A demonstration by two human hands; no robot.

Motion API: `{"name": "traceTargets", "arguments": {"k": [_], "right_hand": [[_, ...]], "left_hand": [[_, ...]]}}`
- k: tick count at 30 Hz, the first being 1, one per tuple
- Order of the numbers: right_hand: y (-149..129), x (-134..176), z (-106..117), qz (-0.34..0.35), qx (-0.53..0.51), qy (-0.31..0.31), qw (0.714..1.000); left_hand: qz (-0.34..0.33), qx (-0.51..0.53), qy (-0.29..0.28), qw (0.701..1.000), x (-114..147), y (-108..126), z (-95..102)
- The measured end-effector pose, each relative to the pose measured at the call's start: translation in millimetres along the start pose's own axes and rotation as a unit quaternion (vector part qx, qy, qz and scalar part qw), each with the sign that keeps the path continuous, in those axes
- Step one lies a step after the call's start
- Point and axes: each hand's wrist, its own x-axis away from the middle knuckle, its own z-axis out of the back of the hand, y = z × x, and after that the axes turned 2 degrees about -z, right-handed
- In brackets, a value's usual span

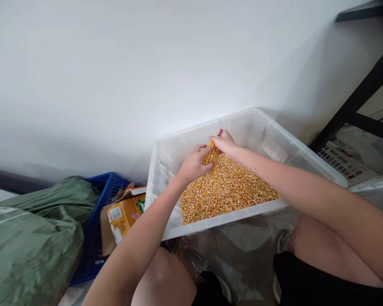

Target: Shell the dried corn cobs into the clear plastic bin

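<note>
Over a white plastic bin (207, 222), my left hand (194, 163) curls around an ear of corn (211, 154), with rows of yellow kernels showing between its fingers. My right hand (226, 143) is closed at the far end of the ear, its thumb pressed against the corn. From that fist sticks up a thin metal shaft with a bit of red handle (221, 131), which looks like a screwdriver; the rest of it is hidden. Below both hands lies a heap of loose corn kernels (230, 187) in the bin.
A white wall (115, 63) rises behind the bin. To the left are a yellow cardboard box (124, 214), a blue crate (107, 187) and a green sack (41, 229). A black metal frame (354, 97) and a white basket (341, 161) stand at right.
</note>
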Motion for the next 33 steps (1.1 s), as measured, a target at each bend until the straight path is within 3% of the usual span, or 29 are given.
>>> {"name": "traceTargets", "arguments": {"k": [3,6,15,22,25,29,33], "right_hand": [[4.1,-6.1,2.0,-0.019,0.020,0.023,0.999],[6.4,-9.2,4.6,-0.034,0.037,0.032,0.998],[-2.6,0.8,6.8,0.035,0.162,0.025,0.986],[-5.1,1.9,6.1,0.029,0.163,0.037,0.986],[-4.6,2.3,2.9,0.002,0.151,0.045,0.987],[-4.2,-3.6,6.1,0.013,0.135,0.056,0.989],[-3.3,-12.1,14.9,0.006,0.132,0.079,0.988]], "left_hand": [[-0.042,-0.104,-0.018,0.994,1.6,3.0,2.3],[-0.063,-0.141,-0.034,0.987,1.2,3.9,3.1],[-0.045,-0.275,-0.077,0.957,1.0,10.2,3.4],[-0.076,-0.353,-0.065,0.930,-0.1,18.3,-7.0],[-0.065,-0.352,-0.038,0.933,-1.5,17.9,-9.5],[-0.015,-0.309,-0.016,0.951,-0.4,16.7,-7.5],[-0.018,-0.262,0.000,0.965,1.8,17.0,-5.8]]}}
